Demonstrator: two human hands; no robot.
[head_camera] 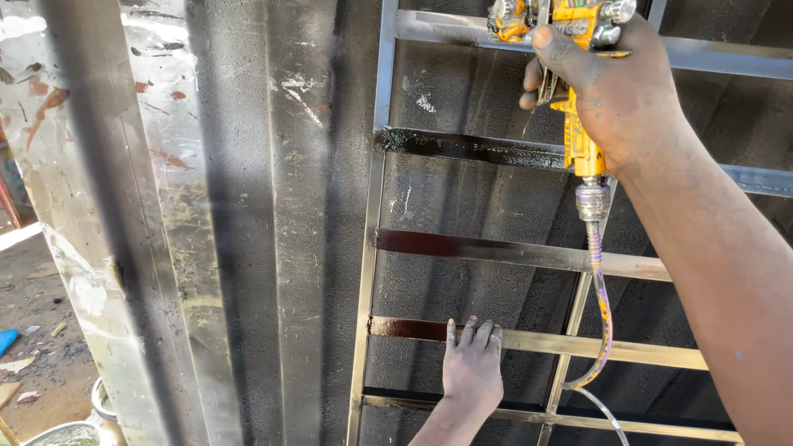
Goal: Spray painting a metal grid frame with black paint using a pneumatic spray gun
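My right hand (615, 87) grips a yellow paint spray gun (570, 49) at the top of the view, a finger on its trigger. A metal fitting and a thin hose (601, 314) hang down from the gun's handle. The gun sits in front of a metal grille frame (370, 272) with horizontal bars. The left ends of three bars are coated in wet black paint (462, 147); the rest is bare steel. My left hand (472, 367) rests flat low on the frame, fingertips on a crossbar (611, 348).
Paint-stained corrugated metal sheets (182, 215) lean at the left, behind and beside the frame. Dirt ground with scraps (37, 330) shows at the bottom left. A bucket rim (70, 431) peeks in at the lower left corner.
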